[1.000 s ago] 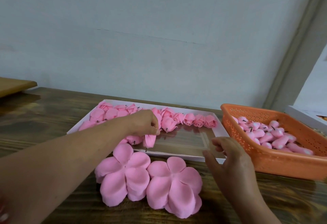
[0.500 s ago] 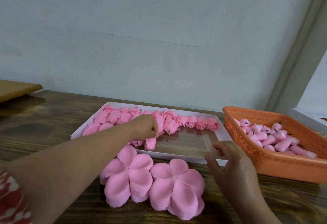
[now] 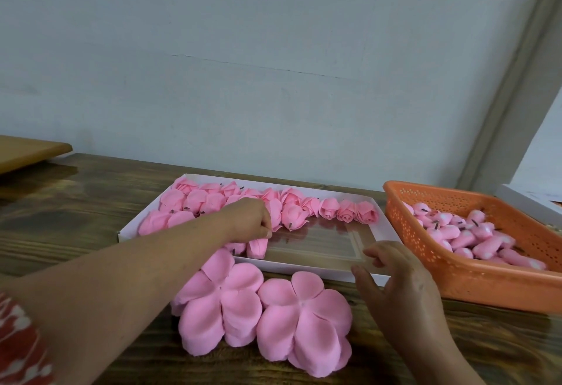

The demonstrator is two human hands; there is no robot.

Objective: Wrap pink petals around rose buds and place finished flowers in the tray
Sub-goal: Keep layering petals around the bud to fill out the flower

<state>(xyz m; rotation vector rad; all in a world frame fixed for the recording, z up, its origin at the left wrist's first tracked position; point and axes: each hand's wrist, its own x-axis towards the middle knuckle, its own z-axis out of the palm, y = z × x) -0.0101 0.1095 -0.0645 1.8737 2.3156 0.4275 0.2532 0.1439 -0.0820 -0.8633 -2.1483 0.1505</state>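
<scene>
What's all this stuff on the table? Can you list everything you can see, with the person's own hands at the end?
Tray: one, white, middle of the table.
Finished flowers: many, pink, in rows along the tray's far and left sides.
Petal stacks: two, pink, flat on the table before the tray.
Basket: one, orange, right of the tray.
Rose buds: many, pink, piled in the basket.
Table: one, dark wood.
Board: one, tan, far left.
Left hand: over the tray, fingers curled at a flower.
Right hand: at the tray's near right corner, holding nothing.
</scene>
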